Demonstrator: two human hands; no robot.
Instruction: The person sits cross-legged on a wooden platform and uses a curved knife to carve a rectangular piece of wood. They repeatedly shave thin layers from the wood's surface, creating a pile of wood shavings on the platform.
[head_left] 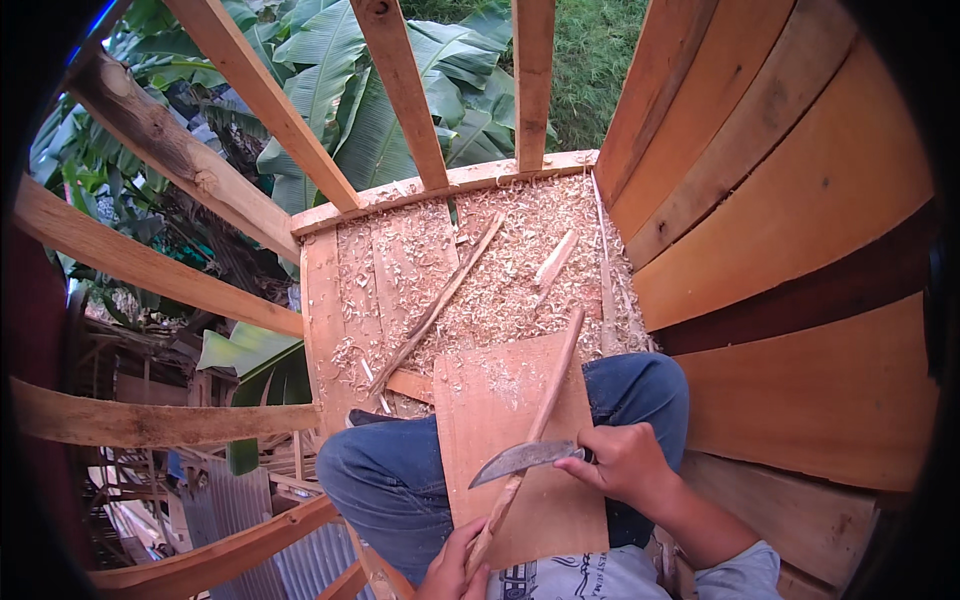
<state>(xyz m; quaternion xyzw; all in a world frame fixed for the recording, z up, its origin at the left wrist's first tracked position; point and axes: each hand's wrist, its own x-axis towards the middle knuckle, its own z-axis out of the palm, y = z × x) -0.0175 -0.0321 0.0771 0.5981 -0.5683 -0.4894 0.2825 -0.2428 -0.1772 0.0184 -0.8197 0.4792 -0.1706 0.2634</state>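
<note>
My right hand [630, 462] is closed round the handle of a knife with a broad, curved blade [522, 461]. The blade lies across a slim wooden stick [548, 400], a little below the stick's middle. My left hand [455, 570] grips the lower end of that stick, close to my body. The stick slants up and to the right over a flat wooden board [465, 410], which rests across my lap. Small shavings lie on the board's upper part. The knife's handle is mostly hidden in my right fist.
Curled shavings [520, 260] cover much of the plank floor [322, 290]. A long dark strip of wood [440, 305] and a short pale piece [556, 258] lie there. Wooden rails [160, 265] stand left and ahead, and a plank wall [780, 230] rises on the right. Banana leaves [330, 80] show beyond.
</note>
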